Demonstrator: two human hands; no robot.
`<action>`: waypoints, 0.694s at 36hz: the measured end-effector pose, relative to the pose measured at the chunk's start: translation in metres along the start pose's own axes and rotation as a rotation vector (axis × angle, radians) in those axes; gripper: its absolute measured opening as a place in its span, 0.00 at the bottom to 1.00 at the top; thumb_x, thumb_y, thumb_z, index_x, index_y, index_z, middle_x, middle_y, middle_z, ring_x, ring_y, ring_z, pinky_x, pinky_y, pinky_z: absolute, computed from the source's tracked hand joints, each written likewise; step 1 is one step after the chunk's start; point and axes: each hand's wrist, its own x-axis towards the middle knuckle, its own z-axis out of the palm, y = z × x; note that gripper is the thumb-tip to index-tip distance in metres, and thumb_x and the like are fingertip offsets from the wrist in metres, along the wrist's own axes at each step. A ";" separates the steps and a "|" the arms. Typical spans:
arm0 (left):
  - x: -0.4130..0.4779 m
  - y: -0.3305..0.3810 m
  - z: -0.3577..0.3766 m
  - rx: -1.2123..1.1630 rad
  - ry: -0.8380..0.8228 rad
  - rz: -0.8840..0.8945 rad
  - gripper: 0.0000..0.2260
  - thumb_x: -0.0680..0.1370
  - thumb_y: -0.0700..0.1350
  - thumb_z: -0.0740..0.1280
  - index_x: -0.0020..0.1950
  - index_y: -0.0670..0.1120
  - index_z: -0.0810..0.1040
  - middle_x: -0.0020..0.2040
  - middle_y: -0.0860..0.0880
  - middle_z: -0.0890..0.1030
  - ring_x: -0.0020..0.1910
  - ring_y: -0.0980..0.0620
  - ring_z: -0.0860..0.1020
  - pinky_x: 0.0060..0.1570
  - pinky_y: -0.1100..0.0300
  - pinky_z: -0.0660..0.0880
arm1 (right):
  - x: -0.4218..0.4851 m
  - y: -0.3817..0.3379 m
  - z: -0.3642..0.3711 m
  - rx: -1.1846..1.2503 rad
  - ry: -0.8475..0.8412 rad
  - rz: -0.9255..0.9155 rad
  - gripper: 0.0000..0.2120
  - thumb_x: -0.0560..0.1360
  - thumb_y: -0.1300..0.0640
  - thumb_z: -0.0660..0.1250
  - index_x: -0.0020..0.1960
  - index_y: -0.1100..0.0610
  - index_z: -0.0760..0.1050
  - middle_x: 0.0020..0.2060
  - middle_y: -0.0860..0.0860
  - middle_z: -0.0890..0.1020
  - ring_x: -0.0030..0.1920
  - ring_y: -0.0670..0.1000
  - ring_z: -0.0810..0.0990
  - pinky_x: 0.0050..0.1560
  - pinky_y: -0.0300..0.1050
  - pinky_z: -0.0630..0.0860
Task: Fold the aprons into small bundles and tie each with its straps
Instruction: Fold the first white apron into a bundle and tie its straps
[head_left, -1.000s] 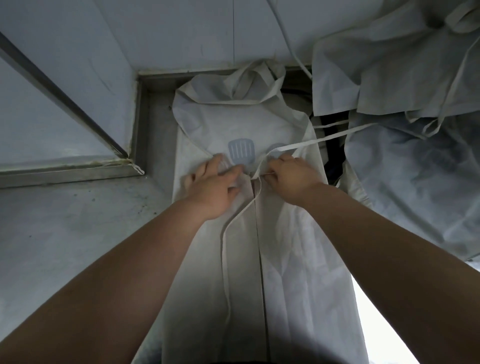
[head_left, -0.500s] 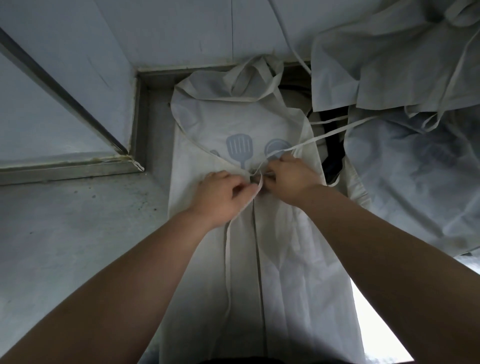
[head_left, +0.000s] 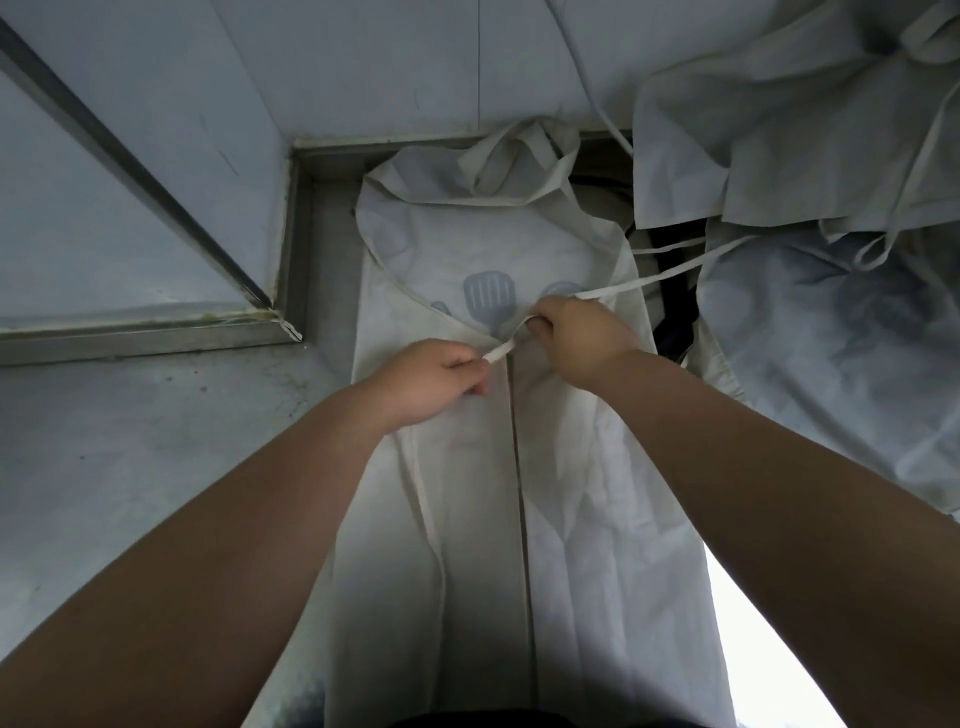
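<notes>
A white apron (head_left: 587, 519) with a grey spatula print (head_left: 488, 296) lies lengthwise on the steel counter, both long sides folded in to meet along the middle. My left hand (head_left: 431, 384) pinches one waist strap (head_left: 501, 352) just below the print. My right hand (head_left: 576, 338) grips the other strap (head_left: 654, 278), which runs off taut to the right toward the apron pile. The two straps cross between my hands. The neck loop (head_left: 524, 150) lies bunched at the far end by the wall.
A heap of more white aprons (head_left: 810, 218) with loose straps fills the right side. The grey steel counter (head_left: 130, 441) lies to the left. A tiled wall with a metal frame (head_left: 156, 176) stands behind. Something dark (head_left: 675, 312) sits between the aprons.
My hands have lifted off the apron and drawn apart. The left hand came nearer with its strap end, the right hand pulled its strap up, and the spatula print is uncovered.
</notes>
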 end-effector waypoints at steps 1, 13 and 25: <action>0.001 -0.002 -0.005 -0.013 0.045 -0.024 0.12 0.79 0.45 0.62 0.38 0.46 0.79 0.42 0.46 0.82 0.41 0.52 0.77 0.46 0.61 0.71 | 0.001 0.001 0.000 0.031 0.009 0.021 0.14 0.82 0.54 0.54 0.56 0.60 0.74 0.50 0.59 0.79 0.52 0.57 0.76 0.46 0.43 0.67; 0.005 -0.037 -0.044 -0.152 0.404 -0.320 0.13 0.79 0.49 0.63 0.51 0.42 0.82 0.37 0.47 0.76 0.36 0.51 0.74 0.34 0.63 0.71 | 0.001 -0.001 0.003 -0.015 0.019 0.121 0.15 0.82 0.55 0.52 0.56 0.63 0.74 0.52 0.60 0.78 0.52 0.58 0.76 0.45 0.42 0.65; -0.006 -0.038 -0.050 -0.233 0.622 -0.232 0.12 0.81 0.45 0.59 0.41 0.42 0.75 0.34 0.47 0.73 0.35 0.50 0.70 0.37 0.58 0.67 | -0.006 -0.005 0.001 0.065 0.000 0.119 0.15 0.80 0.52 0.56 0.60 0.60 0.72 0.54 0.58 0.78 0.55 0.57 0.76 0.49 0.44 0.69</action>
